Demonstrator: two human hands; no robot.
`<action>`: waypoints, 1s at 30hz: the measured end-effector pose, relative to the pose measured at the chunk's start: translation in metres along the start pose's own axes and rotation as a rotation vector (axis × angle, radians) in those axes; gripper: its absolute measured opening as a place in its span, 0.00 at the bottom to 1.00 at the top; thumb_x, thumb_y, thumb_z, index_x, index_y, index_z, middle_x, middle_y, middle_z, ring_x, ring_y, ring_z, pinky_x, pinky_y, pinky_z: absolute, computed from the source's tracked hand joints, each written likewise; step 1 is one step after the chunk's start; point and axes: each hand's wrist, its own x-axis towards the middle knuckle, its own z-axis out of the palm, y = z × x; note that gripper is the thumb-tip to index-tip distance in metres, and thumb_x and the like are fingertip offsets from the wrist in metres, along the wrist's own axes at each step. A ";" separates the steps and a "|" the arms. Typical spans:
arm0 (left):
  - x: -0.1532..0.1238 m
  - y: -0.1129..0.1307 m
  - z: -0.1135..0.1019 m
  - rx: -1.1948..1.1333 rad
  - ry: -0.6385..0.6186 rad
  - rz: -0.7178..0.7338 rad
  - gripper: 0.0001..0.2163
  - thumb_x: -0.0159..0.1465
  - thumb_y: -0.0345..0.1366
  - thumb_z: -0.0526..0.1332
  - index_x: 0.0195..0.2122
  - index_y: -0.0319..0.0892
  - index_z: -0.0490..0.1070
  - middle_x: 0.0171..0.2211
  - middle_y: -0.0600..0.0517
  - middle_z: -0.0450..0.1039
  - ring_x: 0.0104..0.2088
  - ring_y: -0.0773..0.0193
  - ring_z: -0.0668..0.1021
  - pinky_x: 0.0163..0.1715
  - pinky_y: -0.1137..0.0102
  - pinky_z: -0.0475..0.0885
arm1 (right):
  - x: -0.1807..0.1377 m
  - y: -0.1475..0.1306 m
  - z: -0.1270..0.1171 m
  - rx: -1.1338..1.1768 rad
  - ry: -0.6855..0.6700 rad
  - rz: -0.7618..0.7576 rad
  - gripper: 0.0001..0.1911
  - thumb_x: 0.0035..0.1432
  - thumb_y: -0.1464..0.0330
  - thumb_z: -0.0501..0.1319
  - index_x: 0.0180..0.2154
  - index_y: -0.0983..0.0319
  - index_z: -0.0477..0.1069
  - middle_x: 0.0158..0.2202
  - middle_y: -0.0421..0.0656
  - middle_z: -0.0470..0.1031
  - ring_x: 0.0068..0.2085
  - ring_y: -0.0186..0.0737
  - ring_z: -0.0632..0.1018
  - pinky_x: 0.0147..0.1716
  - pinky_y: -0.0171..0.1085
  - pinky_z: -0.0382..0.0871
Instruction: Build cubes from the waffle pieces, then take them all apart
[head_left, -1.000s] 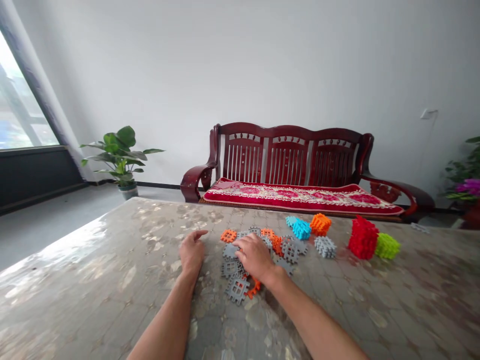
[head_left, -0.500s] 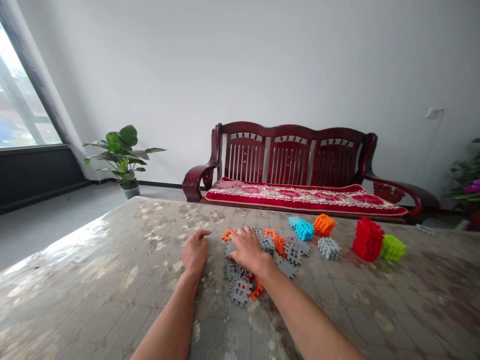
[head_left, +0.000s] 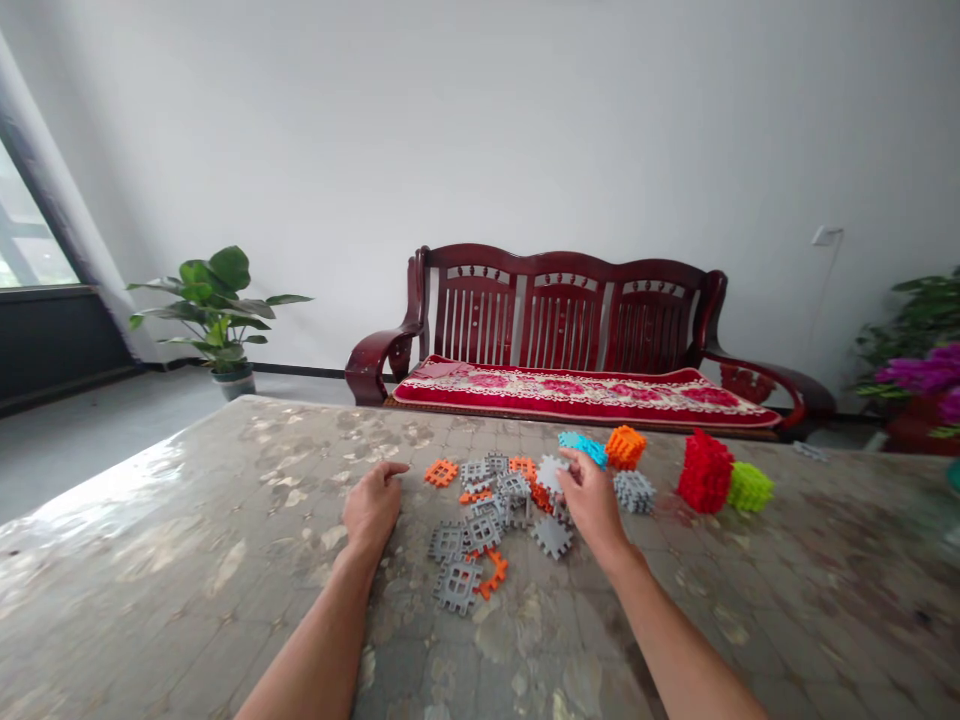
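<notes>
Floral-patterned tabletop (head_left: 247, 520); right hand (head_left: 591, 500) pinching solid pale-grey tile (head_left: 550, 474), square-toothed edges; left hand (head_left: 373, 507) slack, unclenched.

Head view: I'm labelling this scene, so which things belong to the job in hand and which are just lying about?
In the job:
flat gray toothed plastic square, held in the right hand
loose gray and orange toothed plastic pieces
probably the cyan, orange, gray, red and lime plastic stacks

Lying about:
dark red slatted wooden bench
red floral cloth cover
green leafy potted plant
bright purple flowers
</notes>
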 end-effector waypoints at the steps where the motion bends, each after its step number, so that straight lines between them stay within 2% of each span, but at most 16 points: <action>1: 0.000 0.000 0.000 0.008 -0.004 0.008 0.21 0.61 0.34 0.49 0.49 0.52 0.77 0.45 0.49 0.81 0.45 0.52 0.80 0.39 0.64 0.72 | 0.001 0.012 -0.009 -0.015 0.019 0.025 0.23 0.52 0.61 0.57 0.48 0.62 0.75 0.40 0.46 0.78 0.32 0.41 0.77 0.31 0.39 0.74; 3: 0.001 0.000 0.001 0.018 -0.005 0.014 0.20 0.61 0.35 0.49 0.48 0.52 0.77 0.45 0.49 0.81 0.45 0.52 0.80 0.39 0.64 0.72 | 0.001 0.030 -0.023 -0.088 0.043 -0.027 0.20 0.49 0.61 0.60 0.43 0.62 0.78 0.41 0.48 0.77 0.35 0.43 0.78 0.36 0.42 0.75; 6: 0.001 -0.001 0.000 0.022 -0.013 0.008 0.21 0.61 0.36 0.49 0.49 0.53 0.76 0.46 0.50 0.80 0.46 0.52 0.80 0.39 0.64 0.72 | -0.001 0.042 -0.028 -0.169 0.046 -0.106 0.20 0.43 0.62 0.64 0.40 0.62 0.79 0.42 0.50 0.78 0.40 0.47 0.78 0.43 0.44 0.74; 12: 0.005 -0.003 0.002 0.022 -0.033 0.008 0.21 0.60 0.37 0.50 0.50 0.54 0.76 0.45 0.50 0.81 0.46 0.52 0.80 0.40 0.64 0.72 | -0.006 0.037 -0.021 -0.205 -0.020 -0.154 0.20 0.42 0.68 0.63 0.41 0.62 0.79 0.46 0.51 0.77 0.46 0.48 0.77 0.43 0.43 0.74; 15: 0.006 -0.004 0.002 0.018 -0.026 0.011 0.21 0.60 0.37 0.50 0.50 0.53 0.76 0.44 0.50 0.81 0.46 0.52 0.80 0.40 0.64 0.72 | -0.007 0.031 -0.027 -0.238 0.063 -0.200 0.21 0.47 0.64 0.63 0.45 0.62 0.77 0.45 0.49 0.78 0.39 0.45 0.77 0.41 0.42 0.73; 18: 0.005 -0.003 0.001 0.017 -0.028 0.005 0.21 0.60 0.37 0.51 0.50 0.53 0.76 0.44 0.51 0.81 0.45 0.52 0.80 0.39 0.65 0.72 | -0.003 0.030 -0.045 -0.345 0.257 -0.225 0.25 0.51 0.57 0.62 0.49 0.62 0.74 0.43 0.49 0.78 0.37 0.44 0.76 0.42 0.43 0.70; 20: 0.005 -0.003 0.000 0.019 -0.033 0.003 0.21 0.60 0.37 0.51 0.51 0.54 0.76 0.44 0.51 0.81 0.45 0.53 0.80 0.39 0.65 0.72 | 0.001 0.033 -0.061 -0.460 0.395 -0.198 0.27 0.52 0.55 0.61 0.50 0.62 0.73 0.44 0.51 0.78 0.42 0.48 0.75 0.45 0.45 0.68; 22: 0.005 -0.003 0.000 0.023 -0.034 0.008 0.21 0.60 0.37 0.51 0.51 0.54 0.76 0.44 0.51 0.81 0.44 0.53 0.80 0.38 0.65 0.72 | 0.004 0.039 -0.074 -0.566 0.474 -0.127 0.28 0.52 0.54 0.62 0.52 0.62 0.72 0.46 0.52 0.77 0.45 0.51 0.75 0.46 0.46 0.66; 25: 0.004 -0.003 0.000 0.034 -0.024 0.024 0.20 0.61 0.38 0.51 0.50 0.53 0.77 0.43 0.50 0.81 0.43 0.52 0.80 0.36 0.65 0.72 | 0.006 0.048 -0.086 -0.641 0.482 -0.028 0.31 0.50 0.54 0.63 0.54 0.62 0.70 0.47 0.52 0.78 0.44 0.53 0.75 0.45 0.46 0.65; 30: 0.003 -0.003 0.000 0.053 0.009 0.041 0.20 0.60 0.37 0.52 0.49 0.52 0.78 0.41 0.49 0.82 0.41 0.51 0.80 0.33 0.66 0.72 | 0.005 0.058 -0.087 -0.652 0.461 0.015 0.34 0.49 0.54 0.64 0.56 0.61 0.68 0.47 0.49 0.78 0.43 0.53 0.76 0.45 0.46 0.65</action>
